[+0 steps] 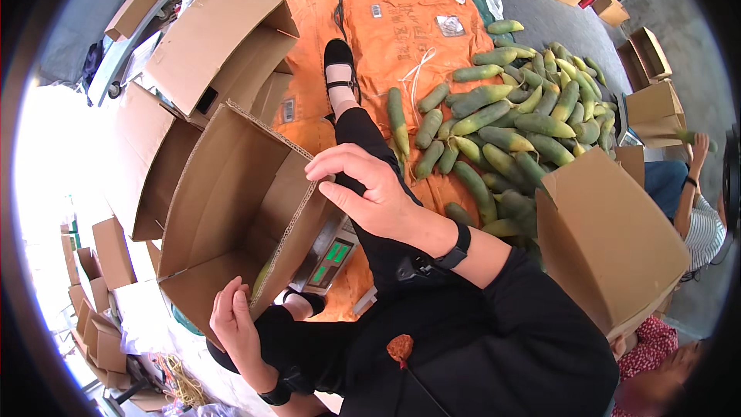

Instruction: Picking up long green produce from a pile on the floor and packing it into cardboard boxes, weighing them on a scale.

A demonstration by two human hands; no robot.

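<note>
An open cardboard box (224,201) tilts in front of me, its mouth facing up toward me. My right hand (370,193) grips the rim at its far right corner, fingers over the edge. At the near side, my left hand (238,328) has its fingers bent over the rim. A bit of something green (262,274) shows inside near the left fingers; the near wall hides the rest. Beside the box, partly under it, is a scale with a lit green display (333,255). To the right lies a large heap of green radishes (509,123).
Orange woven sacks (309,54) lie beneath the radishes. Open cardboard boxes (216,38) crowd the left, with several more (100,332) at lower left. Another box (617,239) stands close on my right, near a co-worker in red. Farther right, a co-worker's hand (698,147) holds a radish.
</note>
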